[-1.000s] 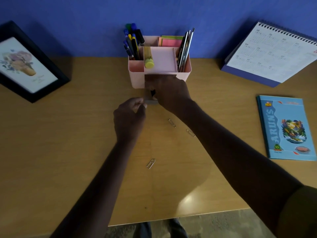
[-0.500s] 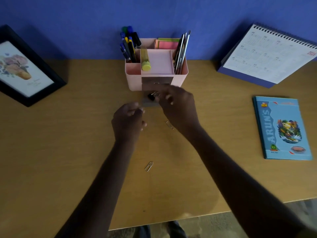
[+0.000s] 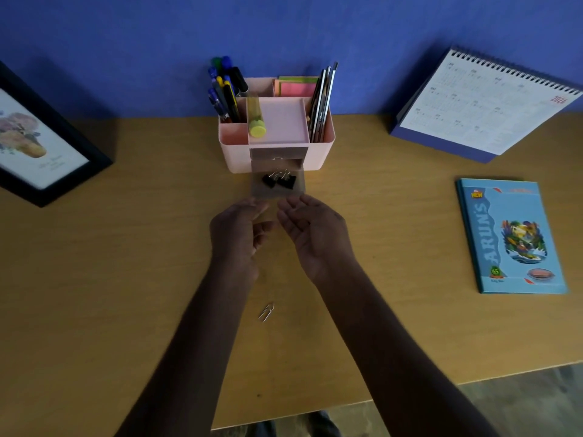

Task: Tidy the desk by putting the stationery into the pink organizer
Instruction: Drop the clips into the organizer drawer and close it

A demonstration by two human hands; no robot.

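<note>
One paper clip [image 3: 266, 312] loose on the table [image 3: 126, 279], nearest the camera, between the two forearms, well behind both hands. That's the only loose stationery I can see; more may be hidden under the arms.

Left hand [image 3: 238, 238]: fingers [image 3: 255, 205] curled in, tips at the drawer's front edge. Can't tell if they pinch anything or touch the drawer. Right hand [image 3: 315, 238]: palm turned inward, fingers relaxed and spread, holding nothing, tips just short of the drawer.

Drawer [image 3: 274, 194] of the pink organizer [image 3: 233, 152] is pulled out, with black binder clips [image 3: 279, 182] lying in it.

Top compartments are filled: pens [image 3: 225, 89] back left, yellow-capped tube [image 3: 256, 121] in the middle, sticky notes [image 3: 296, 88] at the back, dark pencils [image 3: 321, 102] on the right.

Judgement: nearly done. Left to do: get the paper clip into the drawer and push the drawer shut.
</note>
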